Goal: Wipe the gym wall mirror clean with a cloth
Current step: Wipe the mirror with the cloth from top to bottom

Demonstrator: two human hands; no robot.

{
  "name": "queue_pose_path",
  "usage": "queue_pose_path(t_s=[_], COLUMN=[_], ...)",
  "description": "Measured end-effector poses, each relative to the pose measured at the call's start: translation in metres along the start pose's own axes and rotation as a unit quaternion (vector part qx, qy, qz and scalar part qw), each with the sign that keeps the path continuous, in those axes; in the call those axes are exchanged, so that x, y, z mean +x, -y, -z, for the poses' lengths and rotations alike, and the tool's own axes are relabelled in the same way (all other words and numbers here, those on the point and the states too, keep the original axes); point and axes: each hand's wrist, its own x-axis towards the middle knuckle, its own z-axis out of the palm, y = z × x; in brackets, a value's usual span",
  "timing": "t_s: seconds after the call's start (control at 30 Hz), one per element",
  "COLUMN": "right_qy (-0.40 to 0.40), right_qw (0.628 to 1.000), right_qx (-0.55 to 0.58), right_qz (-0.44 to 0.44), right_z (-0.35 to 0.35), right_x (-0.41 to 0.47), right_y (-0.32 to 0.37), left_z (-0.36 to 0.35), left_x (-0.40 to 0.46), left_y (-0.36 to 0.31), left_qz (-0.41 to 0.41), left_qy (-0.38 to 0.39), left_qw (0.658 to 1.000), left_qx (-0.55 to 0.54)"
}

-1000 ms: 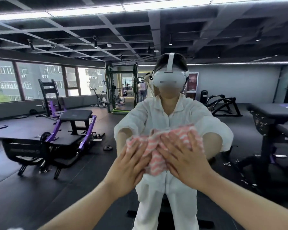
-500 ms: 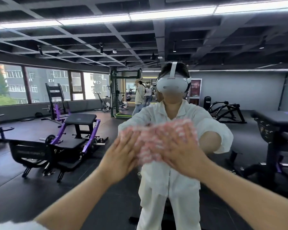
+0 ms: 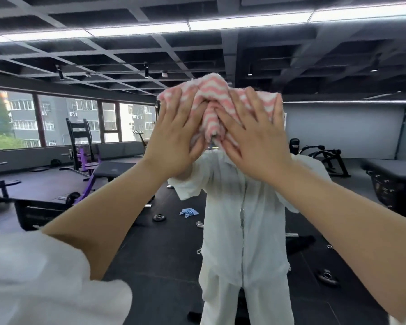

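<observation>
- A white sleeve [image 3: 45, 277] fills the lower left corner, nearest the camera, with both bare forearms reaching up and forward from it.
- The left hand [image 3: 174, 139] lies flat on the cloth [image 3: 215, 102], its fingers [image 3: 185, 99] straight and spread, pressing rather than gripping.
- The right hand [image 3: 256, 141] does the same just beside it, fingers straight and splayed, palm against the fabric.
- The cloth is pink with white wavy stripes, bunched between the two hands and held against the mirror [image 3: 338, 127] high up, at about head height of the reflected person; a fold hangs down between the thumbs.
- In the glass, the reflection of a person in white clothing [image 3: 244, 219] stands directly behind the hands, the head hidden by the cloth.
- Farther in the reflection: a dark gym floor [image 3: 164, 249] with a small blue rag [image 3: 189, 212] and a weight plate [image 3: 159, 217] lying on it, a purple-framed bench machine [image 3: 85, 174] to the left, windows [image 3: 56, 123] beyond it, and a black grid ceiling with long light strips [image 3: 197, 25].
</observation>
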Motion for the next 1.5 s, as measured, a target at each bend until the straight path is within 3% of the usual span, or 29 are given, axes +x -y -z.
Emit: queue_pose_path(t_s=[0.4,0.63,0.77,1.03,1.17,1.27,1.43,1.5], right_qy=[0.070,0.160,0.186,0.329,0.329,0.297,0.244,0.184], right_qw=[0.991,0.978,0.968,0.889,0.873,0.879,0.927,0.954], right_qx=[0.005,-0.052,-0.058,0.036,0.042,0.011,0.028,0.013], right_qz=[0.115,0.124,0.157,0.316,0.359,0.372,0.285,0.238], right_z=[-0.027,-0.032,-0.029,-0.031,-0.040,-0.047,-0.051,-0.051], right_x=[-0.174,-0.239,-0.258,-0.305,-0.302,-0.280,-0.205,-0.158], right_y=[0.085,0.122,0.131,0.155,0.181,0.192,0.191,0.184], left_z=[-0.038,-0.055,-0.059,-0.054,-0.045,-0.034,-0.022,-0.017], left_x=[-0.182,-0.241,-0.265,-0.322,-0.340,-0.345,-0.313,-0.284], left_y=[-0.020,-0.040,-0.048,-0.052,-0.047,-0.025,0.036,0.065], left_qz=[-0.171,-0.192,-0.201,-0.289,-0.301,-0.274,-0.224,-0.194], left_qy=[0.091,0.113,0.165,0.295,0.330,0.332,0.222,0.174], left_qw=[0.981,0.974,0.965,0.911,0.895,0.902,0.946,0.962], left_qx=[-0.011,-0.031,-0.014,0.010,0.013,0.039,0.072,0.086])
